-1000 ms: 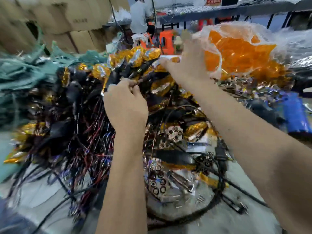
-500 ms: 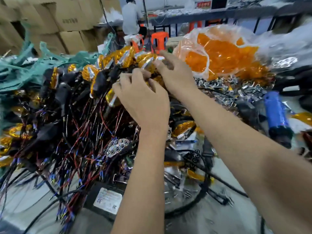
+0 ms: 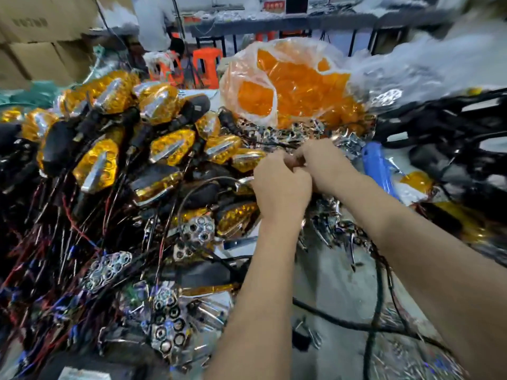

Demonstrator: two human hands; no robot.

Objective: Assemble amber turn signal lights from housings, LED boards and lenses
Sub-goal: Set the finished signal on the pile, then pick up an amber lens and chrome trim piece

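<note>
1. Both hands are bunched together mid-bench. My left hand (image 3: pixel 279 185) has its fingers curled in tight and my right hand (image 3: pixel 326 163) is curled against it, knuckles touching. Looks like they're pinching some small part between them, but honestly I can't tell what it is; it's hidden behind the fingers.

2. Going left to right: far left is the tangle of red, black and blue lead wires (image 3: pixel 55 242). Sitting on top of it is the heap of finished amber faceted-lens turn signals with black plastic housings (image 3: pixel 109 165).

3. Front and centre, below my left forearm, are loose chrome honeycomb reflector pieces with round LED holes (image 3: pixel 167 325), some with wires already on them.

4. Just behind my hands is the scatter of small shiny chrome trim pieces (image 3: pixel 274 133), and behind that the clear plastic bag stuffed with loose orange lenses (image 3: pixel 290 89).

5. Right of my hands is a blue plastic-handled tool (image 3: pixel 377 171) lying on the bench, then a pile of black housings and cables (image 3: pixel 452 124) further right.

6. My guess on the step: I'm mating or seating a small part of one unit, before the lens goes on.

7. Next move probably needs one hand freed for a lens or housing. Both are near, so a short reach, keeping the other hand's hold firm.
</note>
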